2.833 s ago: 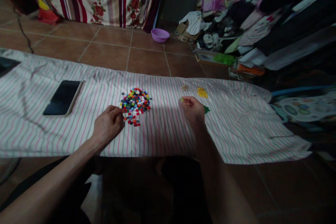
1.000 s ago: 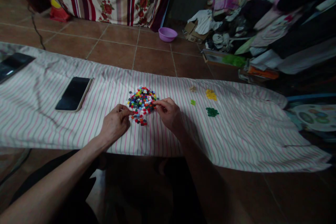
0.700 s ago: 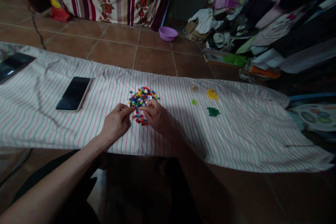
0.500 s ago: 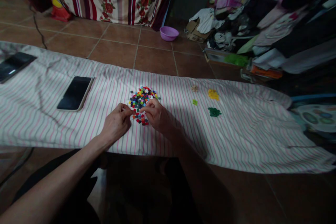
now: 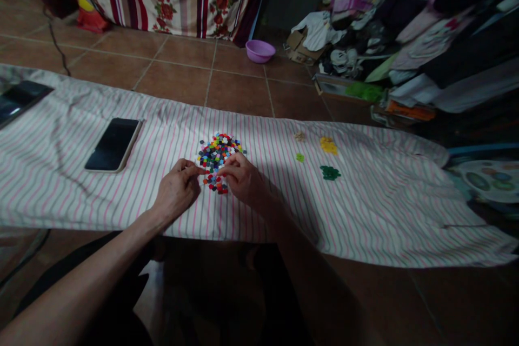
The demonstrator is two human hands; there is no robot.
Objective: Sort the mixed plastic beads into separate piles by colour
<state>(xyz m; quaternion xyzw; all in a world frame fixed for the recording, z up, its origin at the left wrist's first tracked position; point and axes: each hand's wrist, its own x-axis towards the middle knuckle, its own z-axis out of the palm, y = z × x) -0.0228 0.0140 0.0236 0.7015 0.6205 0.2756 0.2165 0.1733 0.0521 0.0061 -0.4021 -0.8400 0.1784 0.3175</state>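
Note:
A heap of small square tiles in many colours lies on the striped cloth. My left hand is at the heap's lower left edge, its thumb and forefinger closed together by the red tiles. From the right, my right hand reaches into the heap with fingers pinched; whatever is between them is too small to make out. Off to the right lie sorted groups: yellow tiles, dark green tiles, a few light green tiles and beige tiles.
A phone lies left of the heap, and another dark device is at the far left. Beyond the cloth's back edge, a purple basin stands on the tiled floor. Piled clothes fill the back right.
Both hands stay at the heap with only small finger shifts. My left forefinger is a little straighter, and the whole view has drifted slightly. The sorted groups look the same.

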